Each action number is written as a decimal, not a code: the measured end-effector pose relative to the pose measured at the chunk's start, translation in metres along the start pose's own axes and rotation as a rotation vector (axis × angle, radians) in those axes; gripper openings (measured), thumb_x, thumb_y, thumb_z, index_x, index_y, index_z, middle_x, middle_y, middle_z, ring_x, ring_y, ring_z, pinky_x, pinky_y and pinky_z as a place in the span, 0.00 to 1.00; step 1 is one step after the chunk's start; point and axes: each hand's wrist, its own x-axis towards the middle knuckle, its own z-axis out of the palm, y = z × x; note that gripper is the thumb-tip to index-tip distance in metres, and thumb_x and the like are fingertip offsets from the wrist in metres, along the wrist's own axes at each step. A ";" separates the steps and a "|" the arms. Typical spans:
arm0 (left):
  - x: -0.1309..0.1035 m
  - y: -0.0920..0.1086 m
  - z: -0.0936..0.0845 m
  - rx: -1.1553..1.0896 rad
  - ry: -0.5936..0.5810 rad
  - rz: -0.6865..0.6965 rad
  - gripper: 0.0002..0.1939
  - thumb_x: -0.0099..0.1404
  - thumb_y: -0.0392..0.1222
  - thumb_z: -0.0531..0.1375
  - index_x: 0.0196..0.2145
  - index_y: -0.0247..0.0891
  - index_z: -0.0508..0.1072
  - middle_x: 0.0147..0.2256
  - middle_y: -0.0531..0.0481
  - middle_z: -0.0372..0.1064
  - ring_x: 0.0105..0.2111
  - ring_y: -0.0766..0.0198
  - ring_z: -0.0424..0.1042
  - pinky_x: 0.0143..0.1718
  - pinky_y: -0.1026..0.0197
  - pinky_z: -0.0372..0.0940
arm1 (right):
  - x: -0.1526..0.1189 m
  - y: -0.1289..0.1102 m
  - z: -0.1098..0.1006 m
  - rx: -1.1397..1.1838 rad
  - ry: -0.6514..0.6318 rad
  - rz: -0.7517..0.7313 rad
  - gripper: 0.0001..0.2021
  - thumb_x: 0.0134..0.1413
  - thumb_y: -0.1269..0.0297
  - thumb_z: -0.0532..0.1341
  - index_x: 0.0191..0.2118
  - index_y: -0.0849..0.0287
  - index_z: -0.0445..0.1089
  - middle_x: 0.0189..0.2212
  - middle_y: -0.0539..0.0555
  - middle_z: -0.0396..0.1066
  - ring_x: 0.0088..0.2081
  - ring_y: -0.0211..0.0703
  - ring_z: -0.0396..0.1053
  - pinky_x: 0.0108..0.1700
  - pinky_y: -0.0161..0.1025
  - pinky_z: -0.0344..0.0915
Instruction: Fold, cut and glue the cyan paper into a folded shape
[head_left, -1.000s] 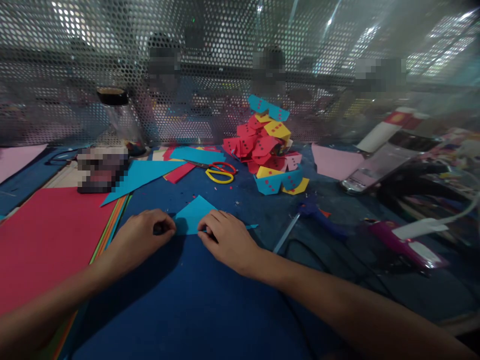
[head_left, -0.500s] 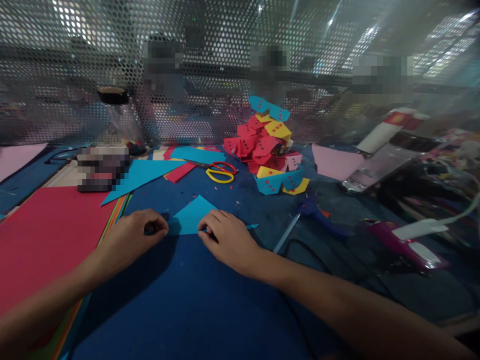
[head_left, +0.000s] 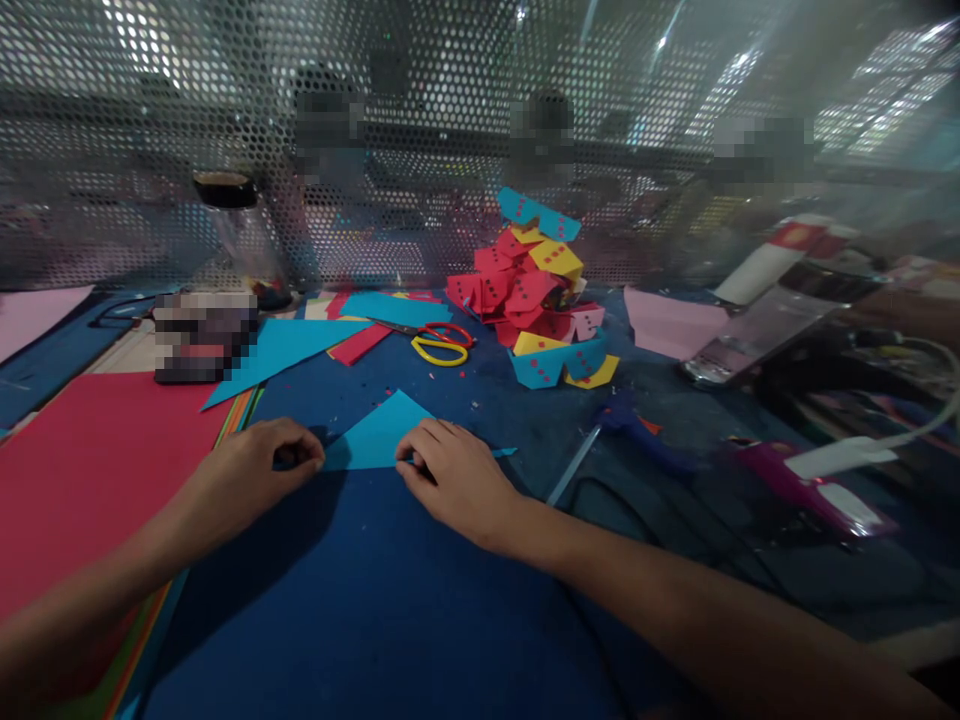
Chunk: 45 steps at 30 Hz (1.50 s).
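A blue paper, folded to a triangle with its peak pointing away from me, lies on the dark blue table. The fingertips of my left hand are pinched together at the paper's left corner. My right hand has its fingers curled closed on the paper's lower edge and covers its right part. A thin blue tip of paper sticks out beyond the right hand. Beyond the paper lie scissors with one red and one yellow handle loop.
Red paper sheets are stacked at left, beside a blue paper piece. A pile of dotted paper shapes stands at the back. At right lie a blue glue gun, a purple device and a tilted clear bottle.
My left hand has slid a little to the left along the paper's near edge, showing more of the left corner. The right hand stays in place.
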 end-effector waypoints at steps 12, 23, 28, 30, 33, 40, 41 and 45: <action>-0.001 -0.008 -0.003 -0.004 0.014 -0.019 0.15 0.60 0.57 0.58 0.32 0.46 0.77 0.36 0.48 0.78 0.37 0.52 0.75 0.36 0.56 0.65 | 0.000 0.000 0.000 -0.008 0.001 -0.002 0.01 0.63 0.69 0.62 0.38 0.58 0.71 0.38 0.52 0.74 0.39 0.42 0.68 0.44 0.41 0.60; -0.007 -0.023 -0.009 0.011 0.045 -0.045 0.13 0.61 0.55 0.58 0.32 0.47 0.77 0.34 0.49 0.78 0.36 0.53 0.77 0.33 0.58 0.67 | 0.000 0.001 0.002 -0.002 0.007 -0.006 0.01 0.63 0.68 0.61 0.38 0.57 0.71 0.37 0.51 0.73 0.39 0.42 0.68 0.44 0.41 0.60; -0.008 -0.027 -0.010 0.016 0.055 -0.036 0.12 0.62 0.55 0.59 0.33 0.47 0.78 0.34 0.50 0.78 0.34 0.55 0.76 0.33 0.59 0.67 | 0.000 0.001 0.002 0.002 0.011 -0.014 0.01 0.63 0.69 0.62 0.38 0.57 0.70 0.37 0.52 0.73 0.38 0.42 0.68 0.43 0.40 0.60; -0.009 -0.029 -0.011 0.026 0.072 -0.039 0.13 0.61 0.55 0.59 0.32 0.47 0.78 0.34 0.50 0.78 0.34 0.55 0.76 0.33 0.59 0.66 | 0.000 0.001 0.001 0.006 0.008 -0.010 0.01 0.63 0.69 0.62 0.38 0.58 0.70 0.37 0.52 0.73 0.38 0.42 0.67 0.43 0.41 0.60; -0.009 -0.031 -0.012 0.028 0.073 -0.042 0.13 0.60 0.56 0.59 0.32 0.47 0.77 0.34 0.50 0.78 0.34 0.55 0.75 0.34 0.59 0.66 | 0.000 0.001 0.001 0.016 0.009 -0.009 0.01 0.63 0.69 0.62 0.38 0.58 0.70 0.37 0.52 0.73 0.39 0.42 0.67 0.43 0.41 0.60; -0.010 -0.036 -0.012 0.036 0.070 -0.040 0.13 0.60 0.55 0.59 0.32 0.47 0.77 0.34 0.50 0.77 0.34 0.55 0.74 0.34 0.58 0.65 | 0.001 0.001 0.000 0.012 0.004 -0.010 0.01 0.62 0.70 0.62 0.38 0.58 0.71 0.36 0.51 0.72 0.38 0.41 0.67 0.43 0.40 0.59; -0.010 -0.037 -0.012 0.038 0.072 -0.038 0.13 0.60 0.55 0.59 0.32 0.47 0.77 0.33 0.50 0.77 0.34 0.55 0.74 0.34 0.58 0.65 | 0.001 0.001 0.000 0.010 0.004 -0.011 0.01 0.62 0.70 0.62 0.38 0.58 0.71 0.37 0.51 0.73 0.38 0.41 0.67 0.43 0.40 0.60; -0.010 -0.037 -0.013 0.045 0.048 -0.046 0.13 0.61 0.55 0.58 0.33 0.45 0.77 0.33 0.50 0.76 0.33 0.55 0.74 0.33 0.59 0.64 | 0.001 0.001 0.001 0.002 0.007 -0.012 0.01 0.62 0.70 0.62 0.38 0.58 0.71 0.37 0.51 0.73 0.39 0.42 0.68 0.44 0.40 0.60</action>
